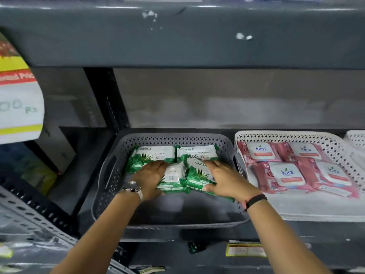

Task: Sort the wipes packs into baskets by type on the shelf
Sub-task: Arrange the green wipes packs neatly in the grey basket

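A grey perforated basket point(110, 186) on the shelf holds several green Origami wipes packs point(156, 154). Both my hands are inside it. My left hand point(151, 177) lies flat on the front left green pack point(173, 178), thumb under its near edge. My right hand point(223, 177) presses on the front right green pack point(199, 175), fingers spread over its top. To the right, a white perforated basket point(335, 149) holds several pink Kara wipes packs point(286, 175) laid flat.
Another white basket point(357, 138) shows at the far right edge. A price sign point(17, 103) hangs at the left. The upper shelf board point(177, 36) sits close overhead. A slotted metal upright point(110, 103) stands left of the grey basket. Labels point(245, 250) line the shelf front below.
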Tool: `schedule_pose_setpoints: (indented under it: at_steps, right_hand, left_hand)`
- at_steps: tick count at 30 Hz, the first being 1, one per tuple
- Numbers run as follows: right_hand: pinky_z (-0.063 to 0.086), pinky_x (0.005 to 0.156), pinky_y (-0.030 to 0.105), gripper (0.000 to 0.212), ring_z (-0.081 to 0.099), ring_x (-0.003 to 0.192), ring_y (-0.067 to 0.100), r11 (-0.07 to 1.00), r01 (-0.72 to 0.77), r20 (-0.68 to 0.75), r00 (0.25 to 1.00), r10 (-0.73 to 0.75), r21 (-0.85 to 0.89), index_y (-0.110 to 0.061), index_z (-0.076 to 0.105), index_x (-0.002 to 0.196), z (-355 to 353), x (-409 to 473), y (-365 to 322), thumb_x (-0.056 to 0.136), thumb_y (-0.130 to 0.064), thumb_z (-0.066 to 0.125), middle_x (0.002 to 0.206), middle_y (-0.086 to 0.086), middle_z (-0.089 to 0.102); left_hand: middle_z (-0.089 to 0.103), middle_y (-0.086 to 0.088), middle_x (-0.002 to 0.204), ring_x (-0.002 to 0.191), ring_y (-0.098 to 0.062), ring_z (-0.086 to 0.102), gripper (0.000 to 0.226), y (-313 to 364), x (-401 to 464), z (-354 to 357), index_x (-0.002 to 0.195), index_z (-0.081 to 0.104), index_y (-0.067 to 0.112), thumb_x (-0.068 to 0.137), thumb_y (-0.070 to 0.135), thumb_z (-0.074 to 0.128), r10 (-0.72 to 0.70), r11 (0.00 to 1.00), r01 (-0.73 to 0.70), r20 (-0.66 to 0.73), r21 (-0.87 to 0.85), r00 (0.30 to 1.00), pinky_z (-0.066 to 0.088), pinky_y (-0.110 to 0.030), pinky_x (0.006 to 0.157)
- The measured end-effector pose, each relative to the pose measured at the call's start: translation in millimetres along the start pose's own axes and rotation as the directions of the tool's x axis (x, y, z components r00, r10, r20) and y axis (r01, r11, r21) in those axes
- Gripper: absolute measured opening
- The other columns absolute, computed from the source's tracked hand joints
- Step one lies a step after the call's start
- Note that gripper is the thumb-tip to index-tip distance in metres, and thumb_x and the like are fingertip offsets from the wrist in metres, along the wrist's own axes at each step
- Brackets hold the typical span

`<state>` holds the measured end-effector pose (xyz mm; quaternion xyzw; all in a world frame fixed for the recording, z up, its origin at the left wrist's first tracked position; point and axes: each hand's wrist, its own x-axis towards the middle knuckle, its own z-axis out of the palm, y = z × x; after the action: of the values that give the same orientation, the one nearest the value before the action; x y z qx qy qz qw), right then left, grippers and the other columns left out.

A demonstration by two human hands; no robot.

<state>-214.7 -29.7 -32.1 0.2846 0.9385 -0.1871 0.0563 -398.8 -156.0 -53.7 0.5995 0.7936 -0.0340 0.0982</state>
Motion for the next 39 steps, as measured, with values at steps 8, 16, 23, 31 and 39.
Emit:
schedule_pose_setpoints:
  at_steps: [8,16,23,31,39]
  right_hand:
    - [0.014,0.119,0.039,0.079,0.018,0.141,0.025,0.991,0.079,0.047,0.996,-0.075,-0.11,-0.02,0.012,0.144,14.3,0.6,-6.7,0.084,-0.013,0.062,0.155,0.005,0.019]
    - [0.017,0.119,0.042,0.078,0.016,0.142,0.023,0.99,0.102,0.028,0.995,-0.1,-0.097,-0.022,0.012,0.144,22.5,5.9,-7.3,0.084,-0.021,0.062,0.155,0.004,0.018]
    - [0.01,0.12,0.036,0.077,0.011,0.143,0.021,0.988,0.132,0.034,0.991,-0.13,-0.085,-0.022,0.008,0.145,25.2,8.2,-6.3,0.087,-0.024,0.059,0.156,0.002,0.014]
    - [0.003,0.116,0.033,0.085,0.003,0.144,0.017,0.991,0.137,0.082,0.987,-0.137,0.004,-0.026,0.005,0.145,22.1,5.6,-1.3,0.083,-0.031,0.063,0.157,-0.002,0.004]
    - [-0.004,0.113,0.039,0.057,0.004,0.144,0.022,0.998,0.002,-0.218,0.976,-0.017,-0.069,-0.012,0.01,0.144,16.1,37.9,-15.8,0.097,-0.043,0.021,0.156,0.01,0.007]
  left_hand:
    - [0.009,-0.003,0.154,0.139,-0.021,0.013,0.089,-31.4,-12.3,-4.3,0.143,0.004,0.022,0.08,0.021,0.067,0.045,0.997,-0.036,0.12,-0.073,0.992,0.018,-0.03,0.113]
    - [0.006,-0.01,0.153,0.138,-0.027,0.012,0.091,-33.6,-15.5,-0.3,0.143,-0.002,0.02,0.082,0.022,0.065,-0.005,0.995,0.018,0.141,-0.096,0.99,0.02,-0.032,0.114]
    - [0.003,-0.009,0.154,0.139,-0.027,0.011,0.09,-30.6,-18.4,-3.3,0.143,-0.005,0.019,0.083,0.023,0.063,-0.02,0.994,0.036,0.159,-0.1,0.987,0.019,-0.032,0.113]
    - [-0.006,-0.005,0.154,0.14,-0.026,0.002,0.094,-30.6,-25.6,-9.9,0.142,-0.007,0.02,0.082,0.031,0.064,-0.01,0.991,0.03,0.151,-0.132,0.989,0.016,-0.034,0.113]
    - [0.007,-0.009,0.154,0.141,-0.02,0.002,0.052,-18.7,6.6,-11.8,0.141,0.008,0.01,0.099,0.035,0.023,-0.174,0.937,0.101,-0.196,-0.333,0.965,0.001,-0.032,0.114]
